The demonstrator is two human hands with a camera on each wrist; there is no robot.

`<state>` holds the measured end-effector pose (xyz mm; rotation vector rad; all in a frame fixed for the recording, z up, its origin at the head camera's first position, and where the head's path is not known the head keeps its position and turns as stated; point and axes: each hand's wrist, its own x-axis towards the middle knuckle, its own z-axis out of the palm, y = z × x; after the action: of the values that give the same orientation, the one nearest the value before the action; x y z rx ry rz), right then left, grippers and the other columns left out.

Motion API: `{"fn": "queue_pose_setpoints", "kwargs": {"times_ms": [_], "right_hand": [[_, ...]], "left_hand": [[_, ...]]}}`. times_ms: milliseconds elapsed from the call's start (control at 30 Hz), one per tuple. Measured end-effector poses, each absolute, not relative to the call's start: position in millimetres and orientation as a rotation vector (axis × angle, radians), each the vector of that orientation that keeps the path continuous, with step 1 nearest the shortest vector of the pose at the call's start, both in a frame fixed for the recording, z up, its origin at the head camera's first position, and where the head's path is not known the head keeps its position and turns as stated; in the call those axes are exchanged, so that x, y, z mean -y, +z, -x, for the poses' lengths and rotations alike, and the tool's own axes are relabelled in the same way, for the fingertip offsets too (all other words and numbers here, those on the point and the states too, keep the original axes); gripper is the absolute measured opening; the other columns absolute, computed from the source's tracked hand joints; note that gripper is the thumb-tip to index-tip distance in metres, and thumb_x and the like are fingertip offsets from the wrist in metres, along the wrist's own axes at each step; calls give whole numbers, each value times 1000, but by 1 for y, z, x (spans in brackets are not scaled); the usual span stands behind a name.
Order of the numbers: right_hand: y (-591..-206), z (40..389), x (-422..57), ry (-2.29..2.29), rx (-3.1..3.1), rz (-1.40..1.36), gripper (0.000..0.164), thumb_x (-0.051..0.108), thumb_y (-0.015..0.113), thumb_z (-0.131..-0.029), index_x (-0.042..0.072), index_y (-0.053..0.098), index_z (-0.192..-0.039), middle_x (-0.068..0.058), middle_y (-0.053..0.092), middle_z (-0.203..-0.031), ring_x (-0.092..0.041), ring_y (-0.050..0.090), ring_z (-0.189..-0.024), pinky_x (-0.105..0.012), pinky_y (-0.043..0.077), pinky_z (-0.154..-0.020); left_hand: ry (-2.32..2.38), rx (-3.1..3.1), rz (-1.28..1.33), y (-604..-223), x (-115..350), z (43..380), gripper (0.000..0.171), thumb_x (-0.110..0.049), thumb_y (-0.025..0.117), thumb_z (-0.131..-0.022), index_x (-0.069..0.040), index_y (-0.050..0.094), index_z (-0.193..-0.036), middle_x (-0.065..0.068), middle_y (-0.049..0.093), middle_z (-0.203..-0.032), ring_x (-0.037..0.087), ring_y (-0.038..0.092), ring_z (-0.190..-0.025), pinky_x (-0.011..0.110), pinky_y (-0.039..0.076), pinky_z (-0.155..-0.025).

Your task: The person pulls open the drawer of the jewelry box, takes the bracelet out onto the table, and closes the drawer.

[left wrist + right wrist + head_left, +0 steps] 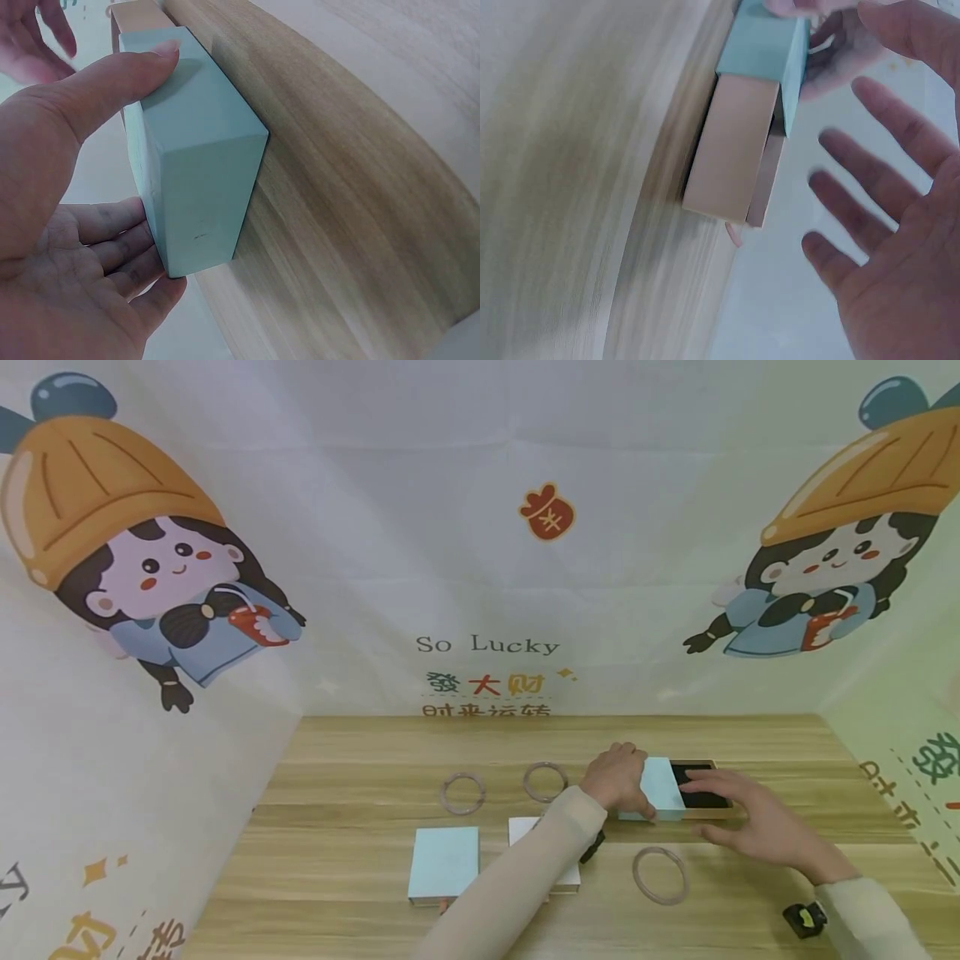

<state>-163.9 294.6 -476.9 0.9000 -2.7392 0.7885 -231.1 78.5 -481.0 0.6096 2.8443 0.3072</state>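
A light blue drawer box (662, 783) lies on the table at the right, its tan inner tray (731, 150) slid partly out to the right. The tray's inside is black. My left hand (617, 777) grips the box's blue sleeve (206, 187), thumb on the near side and fingers across the top towards the far side. Over the pulled-out tray hovers my right hand (757, 818), fingers spread and nothing held; in the right wrist view it is apart from the tray. A pale bangle (636, 870) lies on the table in front of the box.
Two more pale bangles, one at left (442, 793) and one nearer the box (527, 781), lie towards the back. A second light blue box (444, 860) sits front left. Beside it, a white box (522, 829) is partly hidden by my left forearm. Printed cloth walls surround the table (337, 818).
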Motion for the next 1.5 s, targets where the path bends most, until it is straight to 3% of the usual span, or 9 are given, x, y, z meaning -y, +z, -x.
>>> {"fn": "queue_pose_setpoints", "kwargs": {"times_ms": [200, 400, 633, 800, 933, 1000, 1133, 1333, 1500], "right_hand": [[-470, 178, -306, 1046, 2895, -653, 63, 28, 77, -92, 8, 53, -146, -31, 40, -156, -60, 37, -138, -80, 37, -96], [-465, 190, -318, 1200, 3051, -357, 73, 42, 54, -106, 8, 24, -163, -35, 28, -161, -59, 41, -137, -72, 46, -95], [-465, 205, -327, 1468, 3061, -144, 80, 51, 33, -110, -11, 18, -158, -43, 37, -151, -52, 56, -128, -41, 62, -86], [-466, 214, -332, 1551, 3126, 14, 92, 61, 21, -107, -18, 23, -153, -39, 47, -147, -43, 66, -119, -41, 62, -86], [-470, 220, -336, 1614, 3164, 96, 93, 60, 14, -107, -22, 35, -146, -32, 66, -127, -24, 75, -97, -38, 62, -80], [-473, 223, -337, 1657, 3163, 136, 88, 55, 15, -109, -23, 43, -140, -22, 75, -109, -17, 73, -86, -35, 62, -76], [-480, 225, -339, 1687, 3191, 147, 71, 42, 26, -111, -21, 53, -130, -3, 73, -91, -13, 68, -74, -33, 60, -69], [-489, 225, -342, 1637, 3225, 8, 49, 17, 41, -106, -25, 50, -131, -6, 71, -88, -13, 67, -71, -29, 61, -66], [-492, 224, -343, 1540, 3228, -88, 41, 13, 44, -104, -21, 57, -124, -5, 68, -87, -13, 65, -73, -27, 60, -67]], "left_hand": [[346, -2841, -618, -479, -76, 230, 91, -51, 91, -72, -20, 53, -147, -8, 55, -144, 8, 51, -129, 22, 49, -100], [348, -2834, -613, -478, -76, 228, 91, -51, 91, -72, -21, 51, -149, -8, 54, -146, 8, 50, -132, 22, 48, -102], [336, -2847, -619, -478, -76, 228, 92, -52, 91, -71, -21, 52, -148, -8, 54, -146, 8, 50, -131, 21, 48, -103], [327, -2845, -625, -478, -76, 228, 93, -53, 91, -71, -21, 52, -149, -8, 54, -147, 8, 50, -133, 21, 47, -104], [323, -2844, -623, -478, -76, 228, 93, -53, 91, -71, -21, 52, -149, -8, 54, -146, 8, 50, -132, 21, 47, -103], [326, -2842, -620, -478, -76, 228, 93, -53, 91, -71, -21, 52, -148, -9, 54, -146, 8, 50, -132, 20, 47, -103], [339, -2835, -610, -477, -76, 227, 93, -52, 92, -71, -21, 51, -149, -8, 53, -148, 8, 49, -134, 20, 46, -105], [320, -2840, -611, -478, -77, 228, 93, -53, 91, -71, -22, 51, -149, -9, 53, -148, 7, 49, -134, 20, 46, -105], [319, -2843, -604, -478, -76, 228, 92, -53, 91, -71, -22, 52, -149, -9, 54, -147, 7, 49, -134, 20, 47, -103]]}}
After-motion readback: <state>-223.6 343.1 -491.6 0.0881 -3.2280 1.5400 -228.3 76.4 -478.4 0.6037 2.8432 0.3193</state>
